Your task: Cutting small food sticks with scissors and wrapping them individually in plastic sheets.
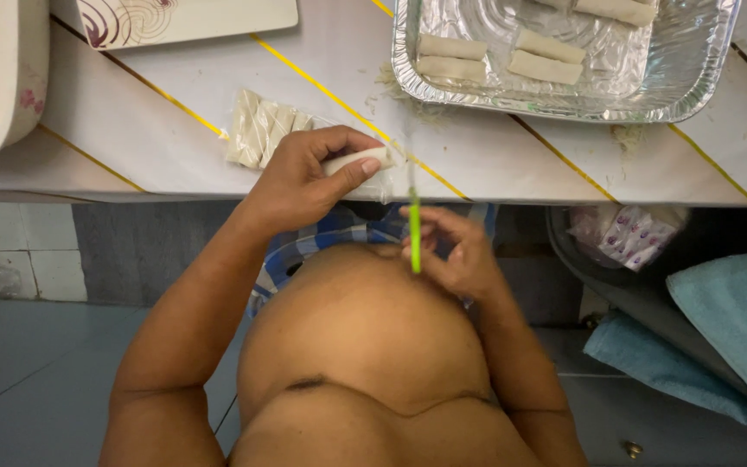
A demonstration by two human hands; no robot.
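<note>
- The left hand (304,177) is curled shut around a pale rolled wrapper (358,161), pinning it at the near edge of the white table (175,138), just in front of the foil tray (564,52).
- The right hand (456,251) is loosely closed, its fingers pinching a thin green stick (414,233) held upright below the table edge, near the roll's open end.
- The roll looks light, soft and easily crushed or torn; a gentle grip along its middle seems safest.
- The stick looks stiff and light, best held near its lower end.
- The foil tray holds several finished pale rolls (499,56) lying flat, apart from one another.
- A stack of flat wrappers (261,128) lies left of the tray, just beside the left hand.
</note>
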